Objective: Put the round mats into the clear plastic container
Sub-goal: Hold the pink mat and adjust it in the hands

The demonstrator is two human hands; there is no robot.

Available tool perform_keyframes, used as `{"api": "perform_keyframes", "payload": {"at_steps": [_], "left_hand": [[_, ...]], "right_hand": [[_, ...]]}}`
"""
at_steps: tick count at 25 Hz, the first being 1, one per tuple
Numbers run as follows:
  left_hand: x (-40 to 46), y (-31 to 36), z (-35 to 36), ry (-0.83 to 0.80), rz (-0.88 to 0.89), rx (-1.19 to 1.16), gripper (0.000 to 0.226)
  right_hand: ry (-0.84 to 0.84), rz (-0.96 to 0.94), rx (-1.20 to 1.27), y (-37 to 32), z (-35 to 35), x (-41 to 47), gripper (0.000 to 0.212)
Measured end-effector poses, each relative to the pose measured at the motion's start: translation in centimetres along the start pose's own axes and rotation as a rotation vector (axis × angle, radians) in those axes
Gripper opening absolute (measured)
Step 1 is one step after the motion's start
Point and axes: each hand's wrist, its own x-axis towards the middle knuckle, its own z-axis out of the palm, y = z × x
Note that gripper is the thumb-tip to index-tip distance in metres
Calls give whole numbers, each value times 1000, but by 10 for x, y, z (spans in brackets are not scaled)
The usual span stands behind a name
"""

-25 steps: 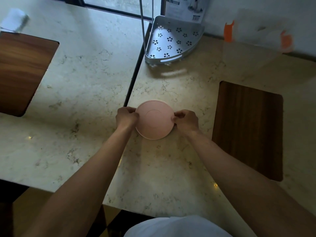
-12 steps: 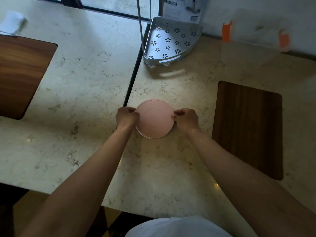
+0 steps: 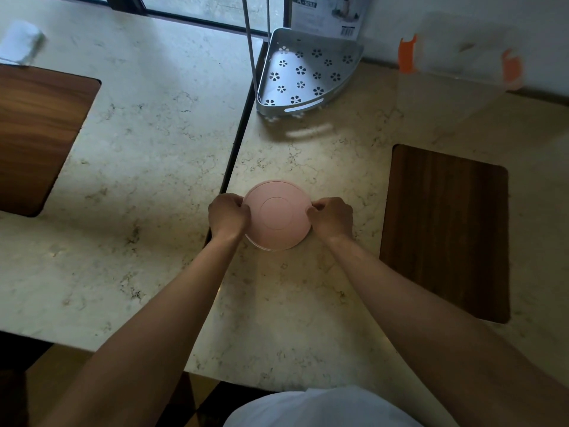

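Our hands, left (image 3: 228, 215) and right (image 3: 332, 218), pinch the round mats (image 3: 277, 215) by opposite edges; lifted unevenly, the stack may slide apart before reaching the clear plastic container (image 3: 455, 69).

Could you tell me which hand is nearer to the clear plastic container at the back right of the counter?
Right. The right hand grips the pink mats' right edge, on the side toward the clear plastic container; the left hand grips the opposite edge, farther away.

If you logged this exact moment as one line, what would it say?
stage: gripping | left hand: on pink round mats left edge | right hand: on right edge | mats: on marble counter | clear plastic container: far right, apart
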Motion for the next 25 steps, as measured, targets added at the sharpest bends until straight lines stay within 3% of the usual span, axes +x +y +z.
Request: {"api": "perform_keyframes", "payload": {"at_steps": [7, 11, 16, 25], "left_hand": [[0, 3, -2, -4, 9, 158, 16], [5, 8, -8, -2, -52, 150, 27], [13, 7, -12, -75, -46, 166, 26], [11, -1, -17, -176, -162, -54, 16]], "right_hand": [[13, -30, -14, -3, 5, -7, 16], [12, -26, -61, -4, 10, -8, 18], [-21, 44, 8, -7, 9, -8, 17], [-149, 89, 52, -5, 3, 3, 15]]}}
